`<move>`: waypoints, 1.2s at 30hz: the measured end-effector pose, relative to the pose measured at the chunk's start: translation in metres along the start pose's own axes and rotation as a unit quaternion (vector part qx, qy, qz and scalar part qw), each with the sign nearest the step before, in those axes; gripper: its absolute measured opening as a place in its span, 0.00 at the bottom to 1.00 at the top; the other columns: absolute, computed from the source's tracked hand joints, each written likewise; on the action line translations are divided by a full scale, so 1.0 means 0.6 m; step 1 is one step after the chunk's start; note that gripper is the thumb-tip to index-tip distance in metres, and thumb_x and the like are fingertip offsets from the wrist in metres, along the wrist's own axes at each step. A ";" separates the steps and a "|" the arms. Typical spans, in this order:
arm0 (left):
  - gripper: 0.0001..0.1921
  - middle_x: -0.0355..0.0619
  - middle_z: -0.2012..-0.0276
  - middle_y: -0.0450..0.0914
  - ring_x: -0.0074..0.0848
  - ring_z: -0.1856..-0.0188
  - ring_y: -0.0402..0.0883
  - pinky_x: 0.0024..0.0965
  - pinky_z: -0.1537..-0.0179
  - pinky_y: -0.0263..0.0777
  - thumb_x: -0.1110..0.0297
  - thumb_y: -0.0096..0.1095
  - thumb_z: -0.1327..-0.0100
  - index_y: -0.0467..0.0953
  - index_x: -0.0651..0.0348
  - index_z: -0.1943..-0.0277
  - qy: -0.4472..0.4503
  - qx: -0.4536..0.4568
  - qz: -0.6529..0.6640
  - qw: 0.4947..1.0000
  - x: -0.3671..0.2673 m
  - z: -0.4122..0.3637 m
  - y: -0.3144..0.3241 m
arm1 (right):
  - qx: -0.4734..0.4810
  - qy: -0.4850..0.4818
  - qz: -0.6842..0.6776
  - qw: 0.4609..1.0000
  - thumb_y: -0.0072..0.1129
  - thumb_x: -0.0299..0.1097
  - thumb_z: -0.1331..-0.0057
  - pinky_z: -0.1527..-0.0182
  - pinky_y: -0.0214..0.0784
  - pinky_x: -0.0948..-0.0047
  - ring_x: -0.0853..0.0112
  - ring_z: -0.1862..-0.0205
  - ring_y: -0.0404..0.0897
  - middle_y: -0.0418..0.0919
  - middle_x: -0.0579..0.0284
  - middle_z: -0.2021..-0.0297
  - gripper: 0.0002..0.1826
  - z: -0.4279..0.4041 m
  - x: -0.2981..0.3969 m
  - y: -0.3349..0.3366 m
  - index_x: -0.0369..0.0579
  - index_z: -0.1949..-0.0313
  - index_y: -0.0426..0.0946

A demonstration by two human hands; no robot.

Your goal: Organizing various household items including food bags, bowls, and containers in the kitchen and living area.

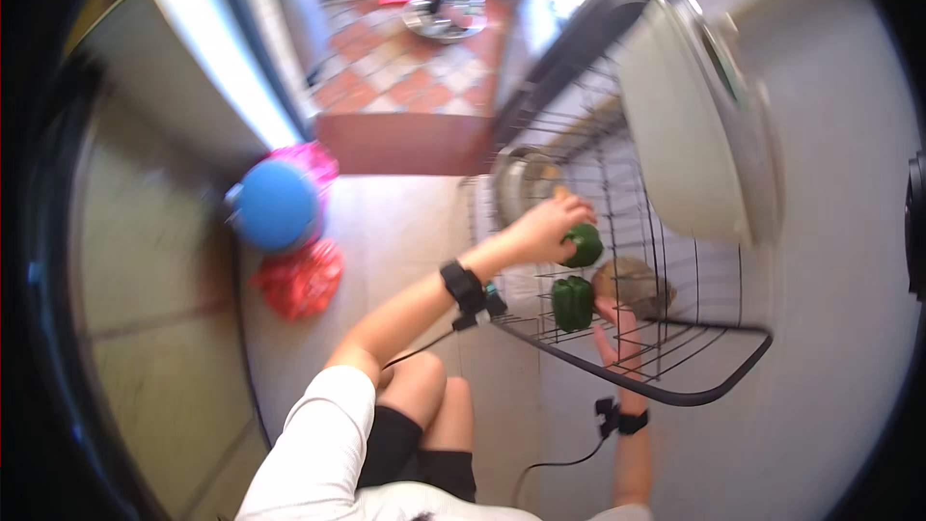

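Note:
My left hand (546, 226) grips a green bell pepper (584, 246) above a black wire basket rack (636, 385). Just below it in the picture, a second green bell pepper (573, 304) stands in the rack. My right hand (626, 336) is seen through the rack's wires, its thumb and fingers apart. Its fingertips are close to a large brownish roundish item (633, 284), blurred, so its kind and any contact cannot be told. Beyond my left hand sits a round metal bowl or pan (517, 184), partly covered by that hand. Both wrists wear black straps with cables.
Large pale trays or boards (687, 130) stand upright along the rack's right side. At left on the floor are a blue round lid (277, 204), a pink plastic bag (311, 159) and a red plastic bag (302, 282). A metal basin (445, 22) rests on the checkered tiles ahead.

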State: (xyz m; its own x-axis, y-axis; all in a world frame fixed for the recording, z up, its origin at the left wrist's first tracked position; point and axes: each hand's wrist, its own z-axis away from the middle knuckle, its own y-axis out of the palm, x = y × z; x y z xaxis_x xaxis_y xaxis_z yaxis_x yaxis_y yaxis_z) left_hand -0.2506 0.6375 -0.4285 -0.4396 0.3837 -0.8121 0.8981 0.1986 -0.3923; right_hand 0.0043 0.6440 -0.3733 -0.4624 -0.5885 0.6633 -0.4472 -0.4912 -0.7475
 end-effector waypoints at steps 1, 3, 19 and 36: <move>0.18 0.50 0.55 0.68 0.40 0.52 0.65 0.38 0.52 0.62 0.76 0.53 0.55 0.67 0.59 0.57 -0.090 -0.050 0.013 0.995 -0.040 0.043 0.004 | -0.074 -0.016 0.058 0.995 0.50 0.25 0.43 0.53 0.63 0.70 0.65 0.58 0.72 0.74 0.52 0.61 0.13 0.045 -0.023 -0.008 0.39 0.57 0.70; 0.12 0.51 0.63 0.71 0.39 0.59 0.70 0.37 0.57 0.65 0.75 0.51 0.54 0.69 0.61 0.63 -0.208 -0.083 0.049 0.973 -0.119 0.141 0.003 | -0.117 0.204 0.025 0.972 0.47 0.31 0.38 0.62 0.65 0.70 0.68 0.68 0.73 0.74 0.54 0.72 0.08 0.151 -0.017 -0.021 0.40 0.66 0.72; 0.07 0.50 0.71 0.77 0.36 0.68 0.78 0.32 0.65 0.71 0.72 0.54 0.48 0.72 0.63 0.65 -0.527 -0.509 -0.177 0.657 -0.895 0.556 -0.169 | 0.437 -0.035 0.072 0.896 0.59 0.34 0.48 0.73 0.68 0.75 0.75 0.77 0.75 0.77 0.58 0.78 0.12 0.100 0.203 0.044 0.39 0.68 0.75; 0.13 0.50 0.64 0.74 0.34 0.64 0.75 0.31 0.62 0.70 0.74 0.58 0.52 0.72 0.66 0.61 -0.476 -0.803 -0.356 0.041 -1.223 1.267 0.028 | 0.562 -0.277 -0.058 0.777 0.50 0.35 0.41 0.75 0.65 0.78 0.76 0.78 0.74 0.76 0.59 0.80 0.12 0.287 0.836 0.402 0.38 0.69 0.75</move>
State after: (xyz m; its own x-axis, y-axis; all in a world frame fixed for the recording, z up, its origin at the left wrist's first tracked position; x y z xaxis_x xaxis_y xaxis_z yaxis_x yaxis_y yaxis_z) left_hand 0.0952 -0.3264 -0.1675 0.5386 -0.2921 -0.7903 -0.8339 -0.0506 -0.5496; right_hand -0.2037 0.1202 -0.2271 0.0710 -0.5308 0.8445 0.6340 -0.6296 -0.4491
